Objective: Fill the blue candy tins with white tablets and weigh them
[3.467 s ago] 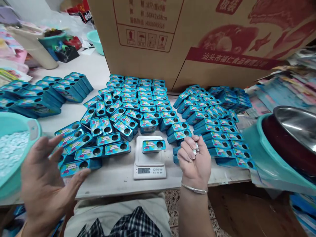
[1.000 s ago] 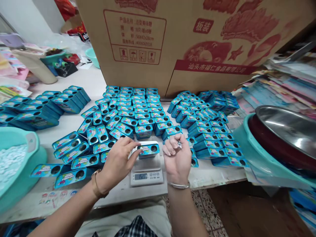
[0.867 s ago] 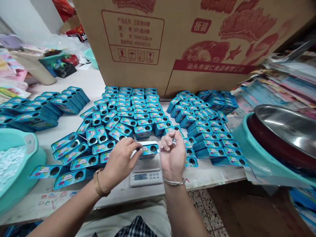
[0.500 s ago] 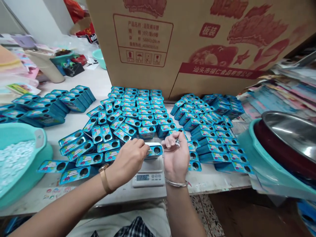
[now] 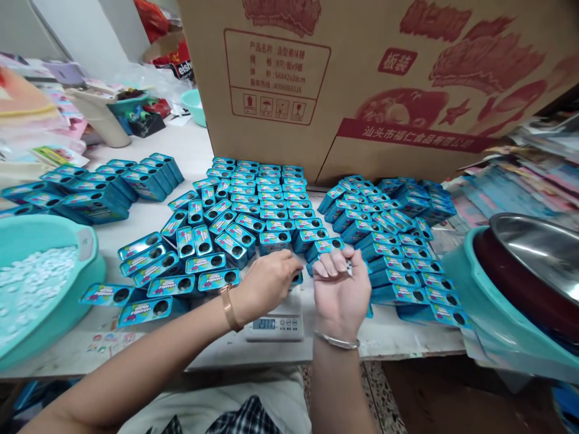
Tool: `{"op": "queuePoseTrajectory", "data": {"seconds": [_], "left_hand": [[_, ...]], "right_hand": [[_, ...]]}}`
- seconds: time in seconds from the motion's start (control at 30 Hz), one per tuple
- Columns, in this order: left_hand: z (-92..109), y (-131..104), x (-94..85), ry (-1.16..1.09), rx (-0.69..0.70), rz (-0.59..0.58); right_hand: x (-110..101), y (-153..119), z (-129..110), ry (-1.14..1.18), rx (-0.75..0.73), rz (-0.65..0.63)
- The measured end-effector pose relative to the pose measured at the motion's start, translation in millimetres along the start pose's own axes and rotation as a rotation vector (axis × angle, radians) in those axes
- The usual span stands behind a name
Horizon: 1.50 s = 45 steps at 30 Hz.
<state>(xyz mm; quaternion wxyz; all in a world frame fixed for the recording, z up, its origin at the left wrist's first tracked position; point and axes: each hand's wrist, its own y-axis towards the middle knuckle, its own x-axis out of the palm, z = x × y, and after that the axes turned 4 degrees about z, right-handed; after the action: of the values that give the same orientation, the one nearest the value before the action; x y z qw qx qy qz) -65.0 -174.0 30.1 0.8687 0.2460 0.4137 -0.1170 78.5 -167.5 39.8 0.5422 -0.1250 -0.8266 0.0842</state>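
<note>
My left hand (image 5: pixel 269 280) is closed in a pinch over a blue tin (image 5: pixel 297 279) standing on a small white digital scale (image 5: pixel 293 328). The hand covers most of that tin, and whatever its fingertips hold is hidden. Beside it on the right, my right hand (image 5: pixel 341 292) is turned palm up with curled fingers. A few small white candies (image 5: pixel 348 268) show between its fingers and thumb. Many like tins, each with a round hole in its top, surround the hands, such as an upright one (image 5: pixel 274 240) just behind.
A turquoise basin (image 5: pixel 88 256) of small white pieces stands at the left. Behind the tins rises a large cardboard box (image 5: pixel 280 138). Stacked basins and a metal bowl (image 5: pixel 538 241) sit at the right. More tins (image 5: pixel 104 193) stand at the back left.
My left hand has shifted right and now covers the top of the tin on the scale. The scale's reading has changed. My right hand stays curled beside it; the view has shifted slightly.
</note>
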Motion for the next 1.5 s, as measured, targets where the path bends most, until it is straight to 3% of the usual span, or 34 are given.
{"op": "queuePoseTrajectory", "data": {"seconds": [0.17, 0.27, 0.37, 0.47, 0.53, 0.73, 0.87, 1.03, 1.13, 1.33, 1.5], "left_hand": [[-9, -13, -36.5, -0.341, -0.21, 0.463], [-18, -39, -59.7, -0.365, -0.365, 0.589], [-26, -64, -70.1, -0.302, -0.425, 0.597], [-30, -78, -69.4, -0.269, -0.39, 0.613], [-29, -79, -65.8, -0.224, -0.338, 0.562], [-16, -58, -45.8, -0.07, -0.179, 0.211], [-12, -40, -24.9, -0.012, -0.109, 0.094], [-16, -29, -0.2, 0.029, -0.126, -0.003], [-14, -28, 4.5, -0.02, -0.133, 0.008], [3, -17, -8.8, -0.063, -0.084, 0.266], [17, 1, -7.9, 0.113, -0.025, 0.231]], "right_hand": [[-16, -7, -30, 0.004, -0.04, 0.001], [-31, -9, -40, -0.005, -0.069, 0.022], [-44, -9, -44, -0.004, -0.063, 0.04], [-51, -10, -46, 0.006, -0.05, 0.061], [-52, -12, -47, 0.014, -0.046, 0.072], [-45, -20, -40, -0.005, -0.048, 0.101], [-34, -21, -24, -0.043, -0.029, 0.142], [-11, -13, 0, -0.067, 0.027, 0.074], [-2, -7, 11, -0.076, 0.044, 0.027], [0, -4, 23, -0.057, 0.124, 0.084], [3, -12, 33, -0.029, 0.174, 0.145]]}}
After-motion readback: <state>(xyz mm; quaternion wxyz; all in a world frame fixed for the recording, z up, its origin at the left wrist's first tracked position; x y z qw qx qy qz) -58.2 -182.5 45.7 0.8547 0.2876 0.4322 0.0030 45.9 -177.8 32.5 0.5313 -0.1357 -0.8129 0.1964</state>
